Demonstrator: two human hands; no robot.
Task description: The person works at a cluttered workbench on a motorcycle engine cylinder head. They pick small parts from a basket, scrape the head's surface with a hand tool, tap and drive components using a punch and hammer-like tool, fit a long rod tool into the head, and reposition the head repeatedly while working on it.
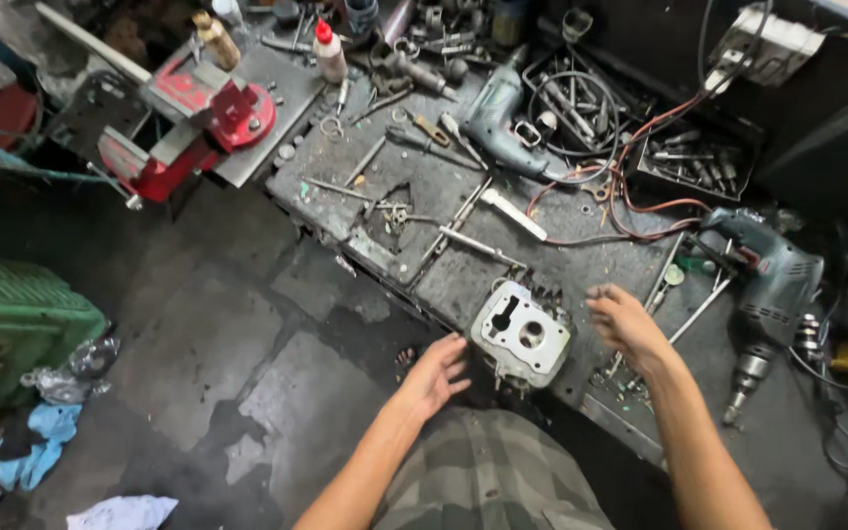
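Grey metal engine part (522, 337), blocky, sitting at the near edge of the dark worktop (414, 186), right in front of the body. Pale flat face turned up, with one long slot near the left side and one round hole near the middle. Long side running from upper left to lower right, a bit tilted. Small dark fins poking out behind it.

Sits between the two hands. Left hand (434, 375) just below and to the left of it, fingers loosely spread, fingertips close to its lower left corner. Maybe brushing that corner, hard to tell from up here. Nothing held in that grip. Right hand (623, 322) just to the right of it, fingers curled a little and apart, palm down, resting on or just over the worktop. Nothing held there either. Gap between that hand and the part looks small. Both about the same way off, one on each side.

Farther out, a thin metal rod (704, 307) lying slanted just past the right hand. A grey-green power drill (772, 285) beyond that, nose pointing down toward the body. Another drill (498, 123) farther back on the worktop, among loose tools and screws. Red and black wires (640, 186) looping between the two drills. A red vise (198, 123) far off at the back left. A white bottle with a red cap (328, 51) near it. A green crate (7, 324) on the floor at the left, with blue rags (41, 442) beside it.
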